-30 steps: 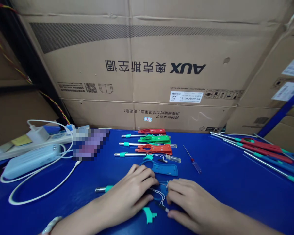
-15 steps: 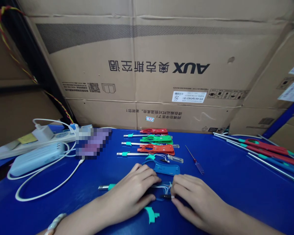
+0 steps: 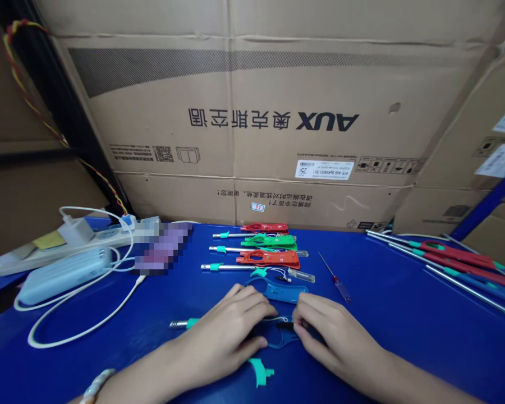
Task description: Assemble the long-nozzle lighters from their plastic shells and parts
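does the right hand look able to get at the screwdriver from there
Probably yes: the screwdriver lies just beyond the right hand, with only blue tabletop showing between them, though the hand would likely have to let go of the small black part first.

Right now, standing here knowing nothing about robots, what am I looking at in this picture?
There is no machine here, just a person's two bare hands, seen by a camera on that person's head looking forward and down. The right hand holds a small black part over a blue shell half; the left hand is at the shell's other side, its grip partly hidden. Nearer the camera lies a loose teal piece. Beyond the hands on the blue table are a second blue shell half, then orange, green and red shells with metal tubes. A screwdriver lies to the right.
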Action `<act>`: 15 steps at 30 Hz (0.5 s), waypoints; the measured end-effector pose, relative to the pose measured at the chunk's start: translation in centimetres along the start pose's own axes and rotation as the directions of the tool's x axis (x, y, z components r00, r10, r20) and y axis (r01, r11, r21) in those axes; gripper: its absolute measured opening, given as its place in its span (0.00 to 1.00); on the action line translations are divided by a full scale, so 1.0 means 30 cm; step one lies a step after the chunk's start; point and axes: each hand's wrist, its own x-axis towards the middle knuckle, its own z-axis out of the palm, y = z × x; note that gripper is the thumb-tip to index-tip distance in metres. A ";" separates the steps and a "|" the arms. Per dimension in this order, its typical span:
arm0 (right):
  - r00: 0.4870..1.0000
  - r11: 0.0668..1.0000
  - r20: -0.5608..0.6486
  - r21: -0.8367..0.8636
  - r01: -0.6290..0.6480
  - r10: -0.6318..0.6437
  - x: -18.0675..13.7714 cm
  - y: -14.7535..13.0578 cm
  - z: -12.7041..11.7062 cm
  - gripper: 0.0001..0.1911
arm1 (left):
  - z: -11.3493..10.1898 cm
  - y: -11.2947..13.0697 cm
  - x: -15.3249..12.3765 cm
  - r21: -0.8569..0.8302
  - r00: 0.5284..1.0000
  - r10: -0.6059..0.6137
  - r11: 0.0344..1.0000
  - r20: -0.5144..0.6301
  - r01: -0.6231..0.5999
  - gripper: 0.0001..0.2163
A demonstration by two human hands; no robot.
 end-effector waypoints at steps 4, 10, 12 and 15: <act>1.000 1.000 -0.017 0.014 -0.026 0.026 0.001 0.007 0.006 0.07 | -0.002 -0.001 0.004 -0.010 1.000 0.012 1.000 -0.010 -0.012 0.12; 0.998 0.997 -0.034 0.062 -0.048 0.050 0.000 0.004 0.009 0.07 | 0.003 -0.006 0.001 0.006 0.998 0.045 0.999 -0.040 -0.044 0.08; 0.998 0.996 -0.037 0.072 -0.050 0.053 -0.002 0.002 0.008 0.07 | 0.002 -0.004 -0.001 0.008 0.998 0.050 0.999 -0.044 -0.050 0.08; 0.998 0.995 -0.035 0.084 -0.051 0.054 -0.005 -0.001 0.004 0.07 | -0.003 0.000 -0.002 0.005 0.998 0.050 0.999 -0.041 -0.050 0.08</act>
